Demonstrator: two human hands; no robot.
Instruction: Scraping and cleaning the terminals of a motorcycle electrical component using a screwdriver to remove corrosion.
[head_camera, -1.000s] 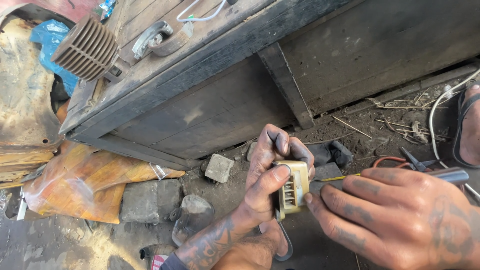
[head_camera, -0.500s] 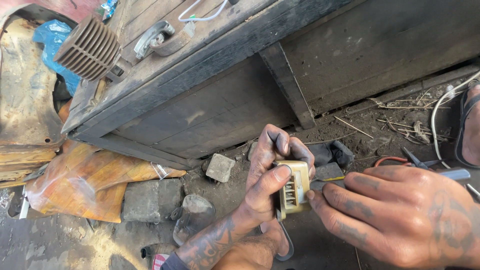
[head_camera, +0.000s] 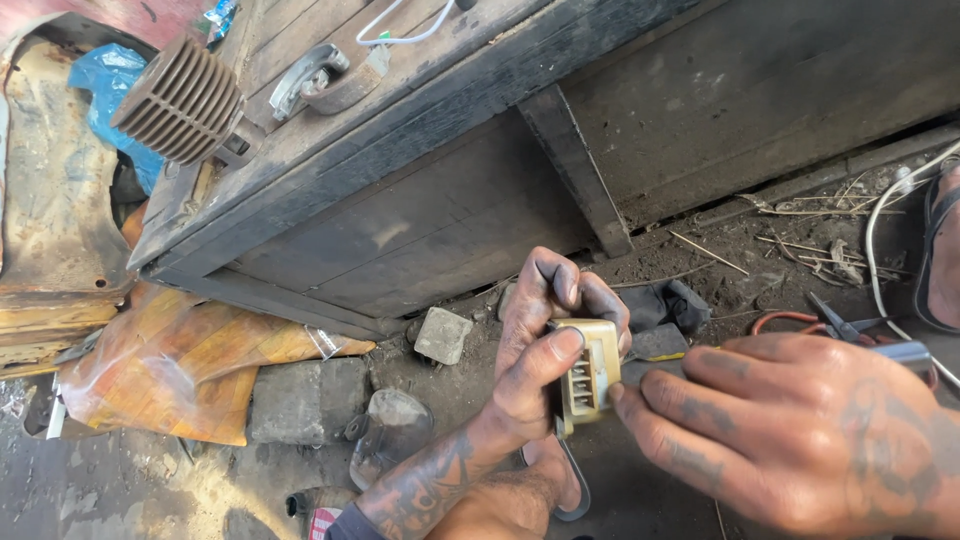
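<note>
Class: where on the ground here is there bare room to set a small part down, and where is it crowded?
Free: dirt beside the grey stone block, below the dark wooden bench. Crowded: by the red-handled pliers, white cable and twigs, and around the left hand holding the beige plastic connector.

A finned cylinder (head_camera: 180, 100) sits at the desk's (head_camera: 480, 90) left edge; pliers (head_camera: 830, 325) lie on the ground right, before it.
</note>
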